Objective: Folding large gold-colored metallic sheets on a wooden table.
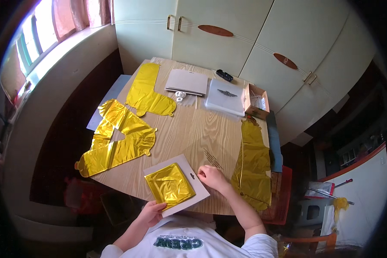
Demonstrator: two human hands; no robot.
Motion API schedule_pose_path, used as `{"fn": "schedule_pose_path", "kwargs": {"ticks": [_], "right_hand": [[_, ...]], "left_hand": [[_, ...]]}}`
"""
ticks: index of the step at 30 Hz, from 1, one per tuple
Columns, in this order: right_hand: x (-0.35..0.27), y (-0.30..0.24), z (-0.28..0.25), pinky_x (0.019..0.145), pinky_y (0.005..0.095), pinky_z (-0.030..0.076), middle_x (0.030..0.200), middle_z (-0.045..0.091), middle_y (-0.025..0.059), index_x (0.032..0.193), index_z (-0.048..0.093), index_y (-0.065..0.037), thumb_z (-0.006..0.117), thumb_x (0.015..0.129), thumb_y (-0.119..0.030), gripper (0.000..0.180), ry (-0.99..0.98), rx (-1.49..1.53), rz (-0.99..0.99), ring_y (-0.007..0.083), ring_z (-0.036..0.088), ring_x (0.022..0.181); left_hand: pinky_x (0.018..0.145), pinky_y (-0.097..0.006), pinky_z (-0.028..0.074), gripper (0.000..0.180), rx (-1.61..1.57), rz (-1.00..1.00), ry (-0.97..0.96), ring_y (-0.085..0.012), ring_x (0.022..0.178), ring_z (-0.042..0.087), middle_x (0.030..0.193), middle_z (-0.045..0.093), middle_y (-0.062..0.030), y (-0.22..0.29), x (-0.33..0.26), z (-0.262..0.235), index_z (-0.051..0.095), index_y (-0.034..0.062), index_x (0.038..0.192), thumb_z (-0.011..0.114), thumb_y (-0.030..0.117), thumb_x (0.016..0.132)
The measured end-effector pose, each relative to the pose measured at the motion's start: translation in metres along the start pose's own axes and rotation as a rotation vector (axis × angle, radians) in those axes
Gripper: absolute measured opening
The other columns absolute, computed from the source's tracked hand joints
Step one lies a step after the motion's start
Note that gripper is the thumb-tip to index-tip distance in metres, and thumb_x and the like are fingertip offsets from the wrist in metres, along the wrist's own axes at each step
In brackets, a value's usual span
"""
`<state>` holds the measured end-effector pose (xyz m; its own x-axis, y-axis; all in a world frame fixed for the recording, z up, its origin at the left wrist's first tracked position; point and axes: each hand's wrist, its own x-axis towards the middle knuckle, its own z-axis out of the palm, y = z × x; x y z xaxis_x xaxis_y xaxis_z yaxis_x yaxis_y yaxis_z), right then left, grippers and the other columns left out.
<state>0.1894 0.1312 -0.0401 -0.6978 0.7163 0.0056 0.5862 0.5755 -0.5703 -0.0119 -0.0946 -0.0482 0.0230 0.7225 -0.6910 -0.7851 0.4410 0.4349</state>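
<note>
Grip: left hand (pixel 150 213) pinches near corner of grey card (pixel 179 185); right hand (pixel 211 176) curled, fingertips on card's right edge.
Card: flat at table's (pixel 193 129) near edge, folded gold foil balloon (pixel 170 185) on it.
Nearby: gold letter balloons (pixel 116 139) to the left.

Wood table (pixel 193 129) w/ gold foil balloons (pixel 116 142), card packs (pixel 187 81), small box (pixel 256 101)

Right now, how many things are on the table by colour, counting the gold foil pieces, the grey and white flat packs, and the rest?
Gold foil balloons: 4
Grey card stacks: 2
Clear plastic pack: 1
Brown cardboard box: 1
Black small object: 1
Total: 9
</note>
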Motion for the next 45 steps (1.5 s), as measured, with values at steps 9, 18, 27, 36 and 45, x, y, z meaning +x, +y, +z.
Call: {"fn": "schedule_pose_path", "kwargs": {"ticks": [9, 18, 27, 36, 45], "right_hand": [[-0.002, -0.005, -0.002, 0.068, 0.0358, 0.053, 0.08, 0.066, 0.0134, 0.088, 0.065, -0.002, 0.066, 0.081, -0.017, 0.017, -0.068, 0.105, 0.057, 0.0256, 0.067, 0.073], [-0.012, -0.025, 0.005, 0.066, 0.0447, 0.053, 0.081, 0.065, 0.0121, 0.085, 0.057, -0.005, 0.063, 0.083, -0.017, 0.013, 0.042, -0.021, 0.006, 0.0324, 0.066, 0.075], [-0.023, -0.051, 0.012, 0.061, 0.0386, 0.054, 0.074, 0.058, 0.0096, 0.08, 0.053, -0.008, 0.065, 0.081, -0.014, 0.013, 0.22, -0.301, -0.116, 0.0289, 0.064, 0.069], [-0.015, -0.05, 0.016, 0.062, 0.0377, 0.055, 0.078, 0.059, 0.0089, 0.084, 0.053, -0.009, 0.064, 0.082, -0.014, 0.013, 0.266, -0.333, -0.085, 0.0269, 0.065, 0.072], [-0.005, -0.068, 0.027, 0.059, 0.0353, 0.055, 0.076, 0.055, 0.0053, 0.08, 0.052, -0.01, 0.064, 0.081, -0.013, 0.013, 0.322, -0.456, -0.259, 0.0217, 0.064, 0.073]], "left_hand": [[0.071, -0.028, 0.054, 0.022, 0.27, 0.073, 0.053, -0.0175, 0.086, 0.065, 0.103, 0.066, -0.0113, -0.014, 0.011, -0.007, 0.06, -0.0028, 0.113, 0.056, 0.011, 0.097], [0.075, -0.031, 0.056, 0.025, 0.19, 0.09, 0.005, -0.0183, 0.088, 0.066, 0.105, 0.066, -0.0117, -0.033, 0.012, 0.003, 0.058, -0.0034, 0.116, 0.055, 0.013, 0.097], [0.074, -0.031, 0.055, 0.02, 0.037, 0.063, -0.061, -0.0181, 0.09, 0.066, 0.106, 0.066, -0.0104, -0.034, 0.013, 0.02, 0.059, -0.0008, 0.112, 0.054, 0.013, 0.098], [0.07, -0.025, 0.054, 0.025, 0.246, 0.17, -0.089, -0.0116, 0.086, 0.063, 0.104, 0.065, -0.0065, -0.051, 0.03, -0.001, 0.059, 0.0002, 0.115, 0.055, 0.018, 0.098], [0.069, -0.026, 0.054, 0.025, 0.245, 0.228, -0.055, -0.0125, 0.081, 0.063, 0.101, 0.065, -0.0061, -0.05, 0.029, 0.004, 0.059, 0.0, 0.114, 0.056, 0.019, 0.098]]}}
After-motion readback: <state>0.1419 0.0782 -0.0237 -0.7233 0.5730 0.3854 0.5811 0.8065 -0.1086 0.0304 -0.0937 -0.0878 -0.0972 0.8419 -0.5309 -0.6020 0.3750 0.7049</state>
